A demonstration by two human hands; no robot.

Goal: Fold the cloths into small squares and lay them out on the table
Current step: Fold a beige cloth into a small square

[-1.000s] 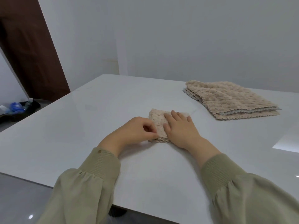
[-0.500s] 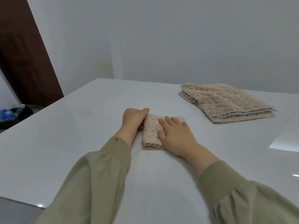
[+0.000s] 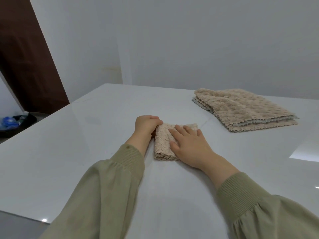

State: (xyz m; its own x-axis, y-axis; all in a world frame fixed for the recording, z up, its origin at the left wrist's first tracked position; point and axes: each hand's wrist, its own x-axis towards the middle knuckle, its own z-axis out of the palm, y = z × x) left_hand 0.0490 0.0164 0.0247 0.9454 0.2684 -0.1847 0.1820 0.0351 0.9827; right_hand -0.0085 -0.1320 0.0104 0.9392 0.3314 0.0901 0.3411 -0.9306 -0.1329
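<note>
A small beige folded cloth (image 3: 163, 144) lies in the middle of the white table (image 3: 86, 135). My right hand (image 3: 189, 145) lies flat on its right half, fingers straight and spread, pressing it down. My left hand (image 3: 146, 125) sits at the cloth's far left corner with fingers curled and gripping that edge. A stack of unfolded beige cloths (image 3: 245, 109) with a grey layer between them rests at the back right, apart from both hands.
The table's left edge runs diagonally past a brown door (image 3: 25, 57). On the floor at the far left lie a dark bag and blue plastic bottles (image 3: 10, 121). A white wall stands behind the table.
My left hand moved from the cloth's near left side up to its far left corner. The right hand stayed pressed on the cloth. The view shifted slightly.
</note>
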